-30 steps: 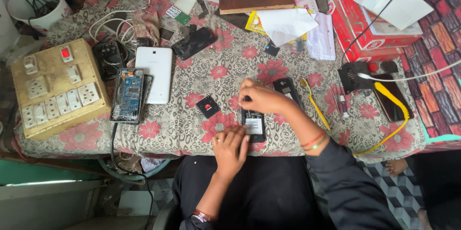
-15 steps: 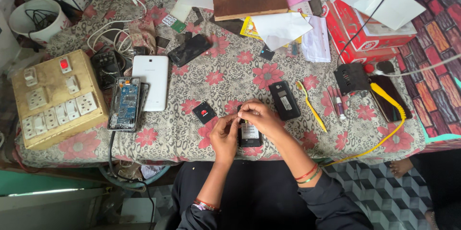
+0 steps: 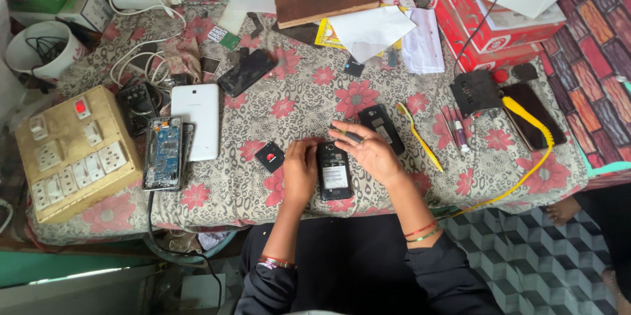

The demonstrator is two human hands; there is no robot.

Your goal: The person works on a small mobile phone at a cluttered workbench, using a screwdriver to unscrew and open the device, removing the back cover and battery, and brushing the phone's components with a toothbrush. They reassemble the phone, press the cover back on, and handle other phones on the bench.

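— Black phone (image 3: pixel 334 170), back off, lying face down on the flowered cloth (image 3: pixel 394 183) right at the near edge, between both hands. See it?

— Yes. Its back cover (image 3: pixel 381 127) lies just beside it, up and to the right, so the opening part looks done. What's the left hand (image 3: pixel 300 171) doing?

— Resting on the cloth against the phone's left edge, fingers curled down along the side. It steadies the phone; I can't tell whether it truly grips it.

— And the right hand (image 3: pixel 368 152)?

— Hovering over the phone's upper right corner, fingers loosely spread, with a thin dark tool (image 3: pixel 347 135) pinched between thumb and fingertips. Whether it is a screwdriver or tweezers, too small to say.

— So how far along, would you judge?

— Early to middle. The inside shows a white label, and the body still seems whole, nothing lifted out of it that I can see. Any work inside the shell looks still to come.

— Other bits around?

— A small black square part (image 3: pixel 270 156) with a red spot, just left of the left hand. Farther left, a stripped phone board (image 3: pixel 162 152) beside a white tablet (image 3: pixel 196 118), and a socket box (image 3: pixel 77 150) at the table's left end. A yellow toothbrush (image 3: pixel 419 137) lies right of the cover.
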